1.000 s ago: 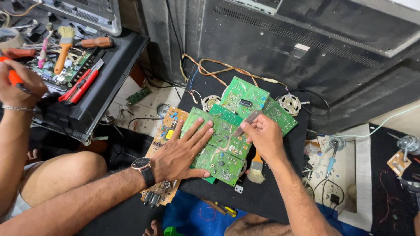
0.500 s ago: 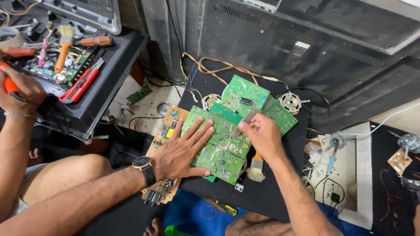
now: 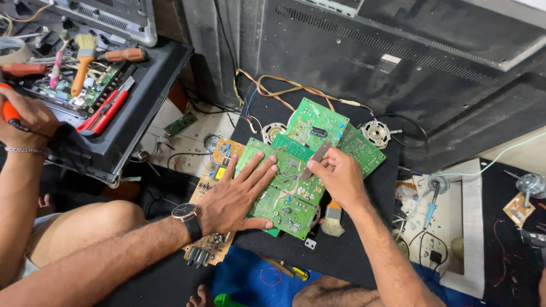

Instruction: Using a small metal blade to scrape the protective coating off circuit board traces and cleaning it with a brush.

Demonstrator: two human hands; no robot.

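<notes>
My left hand (image 3: 236, 193), with a wristwatch (image 3: 187, 216) on it, lies flat with fingers spread on a green circuit board (image 3: 287, 210). My right hand (image 3: 341, 176) pinches a small flat grey tool (image 3: 317, 158) whose tip rests on the same board. Two more green boards (image 3: 315, 122) overlap behind it. A brown board (image 3: 219, 162) lies under my left wrist. All rest on a black mat (image 3: 341, 250).
A small brush (image 3: 331, 224) lies below my right hand. Another person's hand (image 3: 28, 116) at the left holds an orange-handled tool. A black tray (image 3: 142, 91) holds a paintbrush, red pliers and screwdrivers. A dark TV back panel (image 3: 398, 57) stands behind. Small motors (image 3: 375, 133) and wires lie about.
My right hand has shifted the grey tool slightly on the board. My left hand stays pressed flat. The other person's hand has dropped a little.
</notes>
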